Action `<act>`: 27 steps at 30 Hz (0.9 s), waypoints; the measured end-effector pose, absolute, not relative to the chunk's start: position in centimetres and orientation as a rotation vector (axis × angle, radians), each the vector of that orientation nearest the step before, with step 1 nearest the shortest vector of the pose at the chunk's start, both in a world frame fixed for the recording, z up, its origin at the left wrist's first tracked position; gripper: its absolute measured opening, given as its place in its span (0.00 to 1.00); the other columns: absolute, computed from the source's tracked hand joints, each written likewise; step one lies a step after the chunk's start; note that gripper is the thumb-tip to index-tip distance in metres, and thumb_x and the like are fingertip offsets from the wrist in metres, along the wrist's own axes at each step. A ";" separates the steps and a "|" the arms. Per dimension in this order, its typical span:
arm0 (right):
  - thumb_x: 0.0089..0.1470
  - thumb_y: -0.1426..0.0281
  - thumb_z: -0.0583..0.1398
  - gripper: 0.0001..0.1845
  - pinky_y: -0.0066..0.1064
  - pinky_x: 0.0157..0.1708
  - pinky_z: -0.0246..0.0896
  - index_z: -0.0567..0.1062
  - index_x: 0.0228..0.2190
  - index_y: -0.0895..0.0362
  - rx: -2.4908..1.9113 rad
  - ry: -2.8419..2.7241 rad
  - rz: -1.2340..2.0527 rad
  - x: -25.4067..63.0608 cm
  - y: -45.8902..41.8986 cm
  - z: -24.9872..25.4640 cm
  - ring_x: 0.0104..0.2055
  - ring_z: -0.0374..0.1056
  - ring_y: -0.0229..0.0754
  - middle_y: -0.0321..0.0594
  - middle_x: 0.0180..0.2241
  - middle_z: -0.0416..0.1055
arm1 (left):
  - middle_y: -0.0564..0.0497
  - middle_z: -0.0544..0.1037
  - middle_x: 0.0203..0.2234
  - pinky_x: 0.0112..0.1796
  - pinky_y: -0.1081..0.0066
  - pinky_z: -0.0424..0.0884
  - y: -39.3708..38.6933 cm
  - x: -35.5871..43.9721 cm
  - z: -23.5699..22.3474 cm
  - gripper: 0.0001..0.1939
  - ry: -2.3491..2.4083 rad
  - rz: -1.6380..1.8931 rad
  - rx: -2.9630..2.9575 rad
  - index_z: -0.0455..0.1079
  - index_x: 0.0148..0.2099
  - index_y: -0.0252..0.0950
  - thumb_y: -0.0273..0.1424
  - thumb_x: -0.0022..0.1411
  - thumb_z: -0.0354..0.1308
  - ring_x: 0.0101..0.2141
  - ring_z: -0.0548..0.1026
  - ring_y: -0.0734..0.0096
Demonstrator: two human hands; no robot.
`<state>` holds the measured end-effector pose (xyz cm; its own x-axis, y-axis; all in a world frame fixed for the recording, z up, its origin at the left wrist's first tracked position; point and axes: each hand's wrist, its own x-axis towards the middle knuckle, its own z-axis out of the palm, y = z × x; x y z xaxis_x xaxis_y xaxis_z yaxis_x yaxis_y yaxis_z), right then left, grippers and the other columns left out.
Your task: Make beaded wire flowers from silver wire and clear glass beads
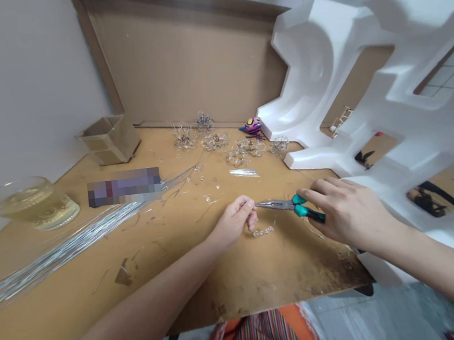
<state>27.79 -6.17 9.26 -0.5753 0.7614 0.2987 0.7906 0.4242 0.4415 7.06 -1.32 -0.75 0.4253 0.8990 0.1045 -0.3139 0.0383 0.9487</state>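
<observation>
My left hand (234, 221) pinches a beaded wire (263, 231); my right hand (349, 214) grips teal-handled needle-nose pliers (281, 204), tips just beside that pinch.

Left forearm (131, 304) angles in from lower left, right forearm (443, 261) from lower right. Left hand (233, 222) curled, fingertips pinched. Right hand (347, 217) knuckles up, fingers closed in a grip. Hands near, not touching.

Brightness: you are getting bright, even light across the wooden tabletop (205, 269).
Shadows: a soft shadow is gathering under your right hand (349, 216) at 3 o'clock.
Glare: silver wires (69, 251) are glinting at 8 o'clock.
Distortion: the lens is stretching the frame's edges.
Blur: a pixelated patch (123, 187) is masking 9 o'clock.
</observation>
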 end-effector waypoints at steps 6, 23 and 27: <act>0.49 0.65 0.55 0.11 0.30 0.23 0.40 0.73 0.33 0.55 -1.506 -2.623 -0.844 27.1 -6.9 9.7 0.25 0.60 0.39 0.39 0.25 0.67 | 0.61 0.60 0.13 0.25 0.74 0.59 -1.5 7.2 -1.1 0.12 0.643 1.032 1.247 0.57 0.29 0.36 0.38 0.60 0.47 0.16 0.59 0.80; 0.49 0.64 0.55 0.12 0.32 0.28 0.44 0.72 0.36 0.55 -1.527 -2.594 -0.945 26.5 -7.1 10.6 0.32 0.61 0.45 0.41 0.28 0.67 | 0.61 0.62 0.12 0.36 0.70 0.64 -1.4 6.8 -0.5 0.10 0.645 1.079 1.279 0.59 0.30 0.36 0.36 0.61 0.47 0.17 0.60 0.80; 0.51 0.64 0.54 0.12 0.31 0.28 0.43 0.72 0.36 0.54 -1.501 -2.598 -0.985 26.8 -7.1 10.6 0.31 0.60 0.44 0.41 0.27 0.67 | 0.62 0.61 0.12 0.38 0.69 0.64 -1.4 6.8 -0.8 0.10 0.589 1.057 1.240 0.59 0.30 0.36 0.36 0.60 0.49 0.17 0.59 0.80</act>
